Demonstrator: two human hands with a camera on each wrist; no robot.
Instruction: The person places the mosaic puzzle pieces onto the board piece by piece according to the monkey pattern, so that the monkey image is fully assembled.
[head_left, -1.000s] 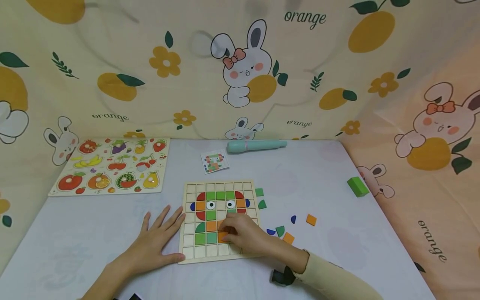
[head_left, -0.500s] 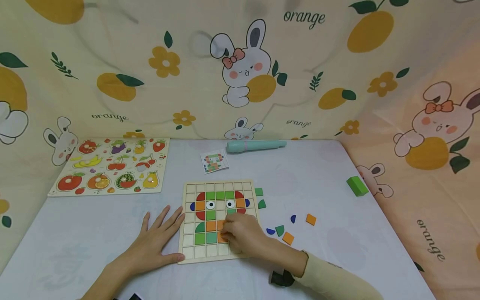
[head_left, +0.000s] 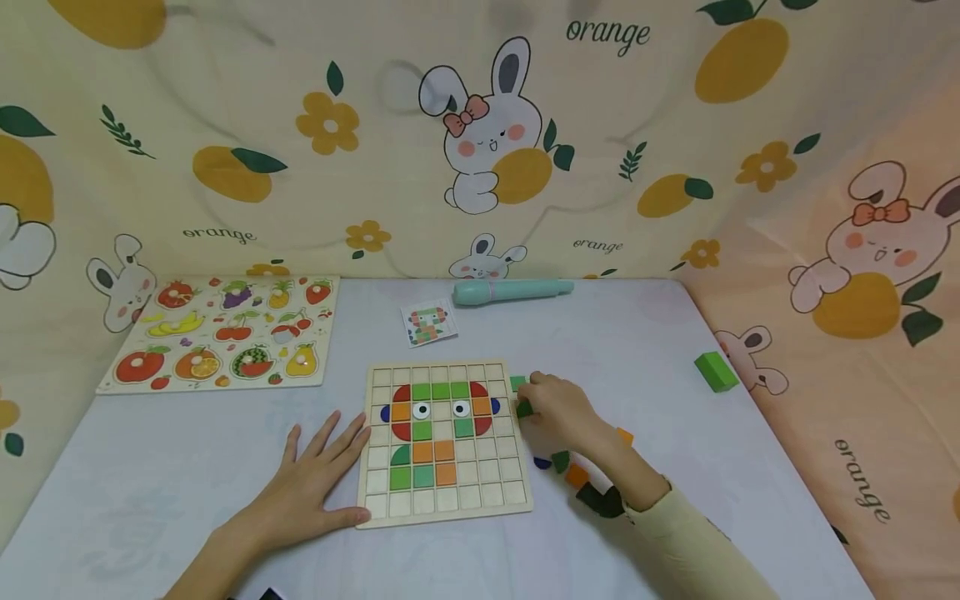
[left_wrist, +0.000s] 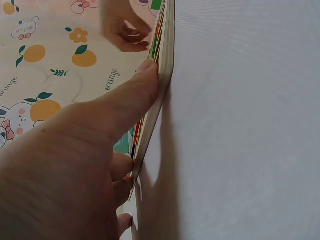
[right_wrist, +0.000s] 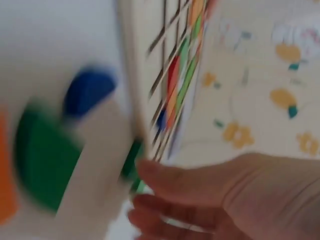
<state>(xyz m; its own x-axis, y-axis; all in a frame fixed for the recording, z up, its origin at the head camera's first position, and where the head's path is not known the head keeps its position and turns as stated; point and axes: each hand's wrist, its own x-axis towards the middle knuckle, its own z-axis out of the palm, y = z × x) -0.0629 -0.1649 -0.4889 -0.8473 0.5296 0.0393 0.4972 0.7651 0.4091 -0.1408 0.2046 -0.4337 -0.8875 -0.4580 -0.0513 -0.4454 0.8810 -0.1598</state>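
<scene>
A wooden grid board (head_left: pixel 487 496) lies on the table, with red, green, orange and blue flat pieces and two eye pieces set in its squares. My left hand (head_left: pixel 303 492) rests at the board's left edge, fingers spread; in the left wrist view its thumb (left_wrist: pixel 135 95) touches the rim. Beyond the right edge, my right hand (head_left: pixel 562 412) reaches over a green quarter-circle piece (head_left: pixel 524 409) and a green square (head_left: pixel 518 383). In the blurred right wrist view, the thumb (right_wrist: pixel 175 180) and fingers are apart beside the green quarter-circle (right_wrist: pixel 131 159); I see no grip on it.
Near the right forearm lie a blue half-circle (head_left: pixel 542 463), another green quarter-circle (head_left: pixel 560 462) and orange squares (head_left: pixel 577 476). A pattern card (head_left: pixel 430 323), a teal pen-shaped object (head_left: pixel 512 292) and a fruit puzzle board (head_left: pixel 225 337) are farther back. A green block (head_left: pixel 716 372) sits at right.
My right hand has left the orange square in the board's lower part and moved right and away, past the right edge to the green pieces. The left hand has stayed put.
</scene>
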